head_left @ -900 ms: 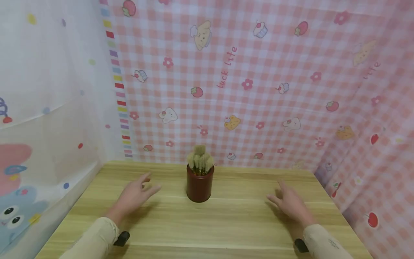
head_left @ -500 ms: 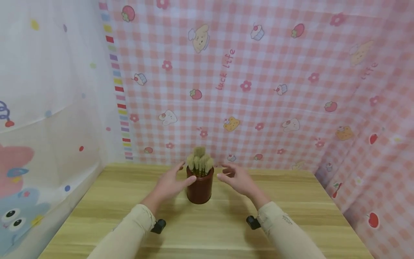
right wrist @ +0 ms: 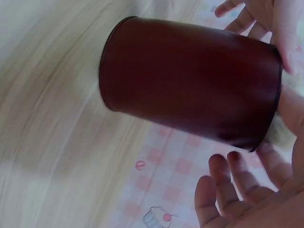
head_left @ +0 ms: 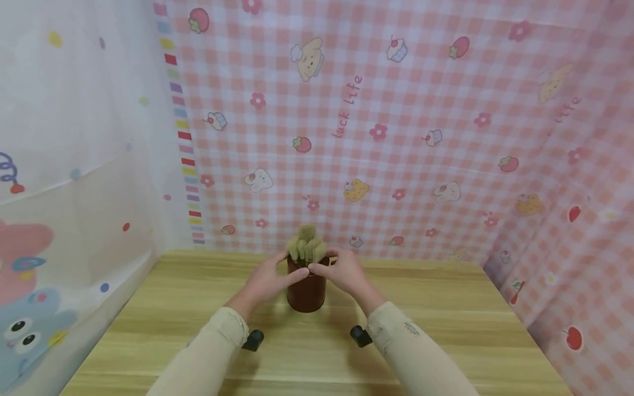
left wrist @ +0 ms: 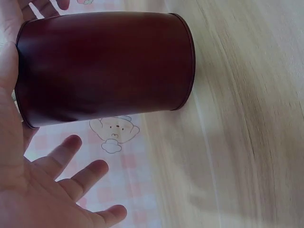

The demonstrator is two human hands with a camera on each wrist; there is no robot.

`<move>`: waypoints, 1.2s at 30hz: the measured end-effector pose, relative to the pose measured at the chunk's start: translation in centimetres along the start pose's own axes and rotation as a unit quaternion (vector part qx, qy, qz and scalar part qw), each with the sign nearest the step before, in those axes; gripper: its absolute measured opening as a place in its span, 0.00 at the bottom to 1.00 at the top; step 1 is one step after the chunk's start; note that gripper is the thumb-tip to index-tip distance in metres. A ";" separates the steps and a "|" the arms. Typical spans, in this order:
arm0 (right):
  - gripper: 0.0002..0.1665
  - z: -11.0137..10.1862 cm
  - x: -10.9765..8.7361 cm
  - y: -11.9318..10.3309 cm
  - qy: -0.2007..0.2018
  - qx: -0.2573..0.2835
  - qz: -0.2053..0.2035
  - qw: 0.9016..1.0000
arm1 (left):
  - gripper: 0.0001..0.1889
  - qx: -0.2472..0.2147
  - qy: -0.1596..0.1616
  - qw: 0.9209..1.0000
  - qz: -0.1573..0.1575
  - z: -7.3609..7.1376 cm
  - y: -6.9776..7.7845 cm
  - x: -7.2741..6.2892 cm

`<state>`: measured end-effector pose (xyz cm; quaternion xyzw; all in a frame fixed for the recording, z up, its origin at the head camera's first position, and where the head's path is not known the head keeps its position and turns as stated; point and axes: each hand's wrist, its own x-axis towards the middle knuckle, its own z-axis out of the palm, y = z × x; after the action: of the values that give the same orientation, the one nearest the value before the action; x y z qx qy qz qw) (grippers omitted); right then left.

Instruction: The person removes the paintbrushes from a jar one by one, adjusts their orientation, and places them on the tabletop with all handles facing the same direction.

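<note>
A dark red-brown cylindrical cup (head_left: 305, 294) stands upright on the table, also seen close up as the cup (left wrist: 104, 66) in the left wrist view. From its top rise several pale, bushy-headed brushes (head_left: 307, 242), slightly blurred. My left hand (head_left: 267, 280) and right hand (head_left: 346, 272) close in from both sides at the rim. Each holds the brush bunch between thumb in front and index finger behind. In the wrist views, the other fingers of the left hand (left wrist: 52, 185) and right hand (right wrist: 256, 190) spread loosely. Fingertip contact among the brushes is partly hidden.
The wood-grain table (head_left: 421, 330) extends around the cup. A pink checked cloth (head_left: 376, 165) hangs just behind it and along the right. A white cloth (head_left: 99, 137) with cartoon prints covers the left side. Black wrist devices (head_left: 254, 340) sit under the cuffs.
Both hands have come inward from far apart on either side to the cup's rim, thumbs now nearly meeting in front. The cup stays in place; the brushes seem slightly disturbed.
</note>
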<state>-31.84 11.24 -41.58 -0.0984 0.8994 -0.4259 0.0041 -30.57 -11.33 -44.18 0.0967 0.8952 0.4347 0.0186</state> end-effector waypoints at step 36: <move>0.47 -12.5 0.3 0.1 0.079 0.133 0.017 0.988 | 0.53 0.025 -0.002 0.998 -0.050 0.1 -0.1 -0.1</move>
<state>-33.27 20.77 -33.69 -0.0478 0.8336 -0.5484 -0.0465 -30.49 -11.29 -44.30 0.0531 0.9094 0.4108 0.0392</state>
